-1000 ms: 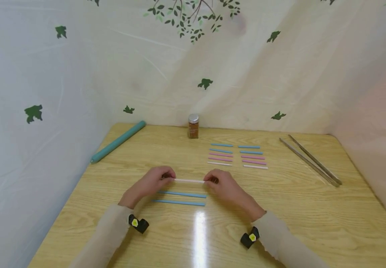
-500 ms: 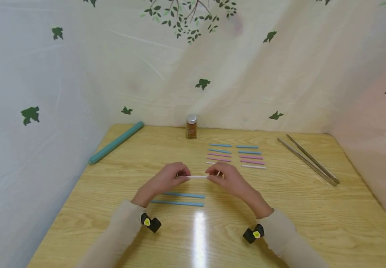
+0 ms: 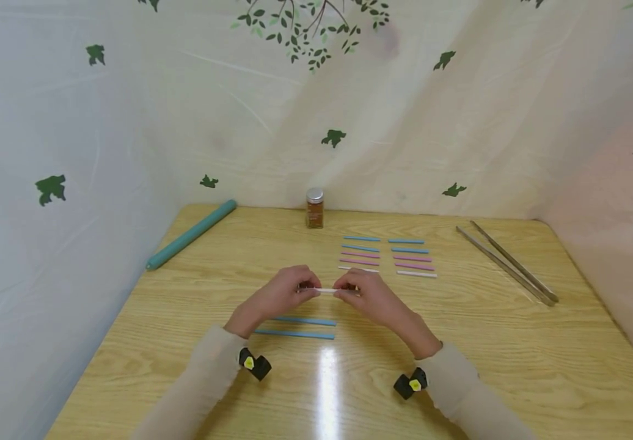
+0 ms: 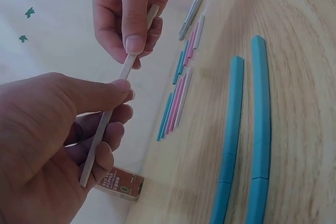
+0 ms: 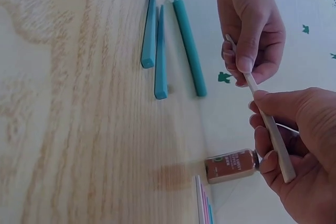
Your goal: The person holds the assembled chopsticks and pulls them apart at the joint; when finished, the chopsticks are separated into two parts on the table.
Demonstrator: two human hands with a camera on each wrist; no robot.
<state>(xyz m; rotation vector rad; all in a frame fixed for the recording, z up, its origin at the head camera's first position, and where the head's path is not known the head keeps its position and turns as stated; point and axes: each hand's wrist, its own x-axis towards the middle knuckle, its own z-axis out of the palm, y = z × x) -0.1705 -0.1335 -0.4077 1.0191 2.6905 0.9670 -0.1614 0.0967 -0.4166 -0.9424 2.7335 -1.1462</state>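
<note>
Both hands pinch one slim white chopstick [image 3: 327, 290], held level above the table. My left hand [image 3: 286, 290] grips its left part and my right hand [image 3: 371, 296] its right part, with a short bare stretch between the fingertips. In the left wrist view the chopstick [image 4: 100, 135] lies across the left fingers under the thumb. In the right wrist view its thicker end rests in the right hand [image 5: 315, 135]. Below the hands, two blue chopsticks [image 3: 305, 334] lie side by side on the table; seams show along them in the left wrist view.
Beyond the hands, two columns of short blue, pink and white sticks [image 3: 412, 258] lie on the wooden table [image 3: 514, 366]. A spice jar [image 3: 314, 211] stands at the back. One teal tube [image 3: 192, 235] lies back left, long metal tongs [image 3: 506, 263] at the right.
My left hand has moved right along the chopstick toward the right hand, so less of it shows between them. Both hands have risen slightly in view.
</note>
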